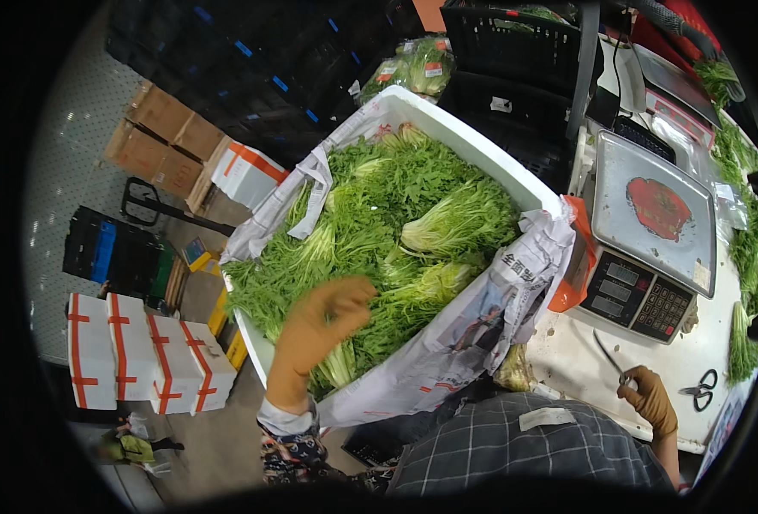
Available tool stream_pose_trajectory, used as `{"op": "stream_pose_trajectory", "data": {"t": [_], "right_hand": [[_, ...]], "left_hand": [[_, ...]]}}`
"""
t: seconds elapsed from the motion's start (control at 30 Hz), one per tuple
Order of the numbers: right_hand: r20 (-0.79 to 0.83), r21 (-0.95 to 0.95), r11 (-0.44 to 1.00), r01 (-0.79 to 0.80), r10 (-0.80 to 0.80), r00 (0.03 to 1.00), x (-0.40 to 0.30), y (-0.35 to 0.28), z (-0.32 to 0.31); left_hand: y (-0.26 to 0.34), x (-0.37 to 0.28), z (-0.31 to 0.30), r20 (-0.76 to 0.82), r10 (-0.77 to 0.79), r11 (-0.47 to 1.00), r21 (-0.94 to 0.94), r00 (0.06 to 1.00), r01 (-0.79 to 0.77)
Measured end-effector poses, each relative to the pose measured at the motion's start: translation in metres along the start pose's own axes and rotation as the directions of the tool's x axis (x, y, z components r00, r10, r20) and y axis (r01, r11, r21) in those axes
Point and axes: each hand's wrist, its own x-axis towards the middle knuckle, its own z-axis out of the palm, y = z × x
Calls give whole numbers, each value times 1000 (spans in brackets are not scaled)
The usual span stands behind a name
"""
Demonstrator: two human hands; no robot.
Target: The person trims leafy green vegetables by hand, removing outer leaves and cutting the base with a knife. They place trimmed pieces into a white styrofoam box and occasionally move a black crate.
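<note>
My left hand (pixel 324 327), in an orange-brown glove, is over leafy greens (pixel 379 186) in a white foam box (pixel 482 138) lined with newspaper (pixel 469 327). Its fingers are curled and slightly blurred; whether they grip any leaves cannot be told. On the right, my right hand (pixel 649 398), gloved alike, holds a thin curved knife (pixel 607 353) by its handle over the front of the white table (pixel 565 353). Black-handled scissors (pixel 700 390) lie on the table to the right of this hand. A digital scale (pixel 642 289) with a metal pan stands behind it.
Bagged greens (pixel 427 67) and black crates (pixel 514 51) are behind the foam box. More greens (pixel 745 340) lie along the table's right side, near a co-worker's gloved hand (pixel 700 42). Taped white foam boxes (pixel 180 366), cartons (pixel 167 128) and a pallet-jack handle (pixel 180 212) stand at left.
</note>
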Motion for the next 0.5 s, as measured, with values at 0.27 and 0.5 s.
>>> {"op": "stream_pose_trajectory", "data": {"t": [0.27, 0.5], "right_hand": [[8, 208, 976, 65, -69, 998, 32, -115, 20], [-214, 236, 947, 219, -169, 962, 28, -99, 16]], "left_hand": [[-38, 132, 32, 150, 101, 699, 693, 984, -177], [-24, 176, 62, 164, 234, 862, 420, 958, -283]]}}
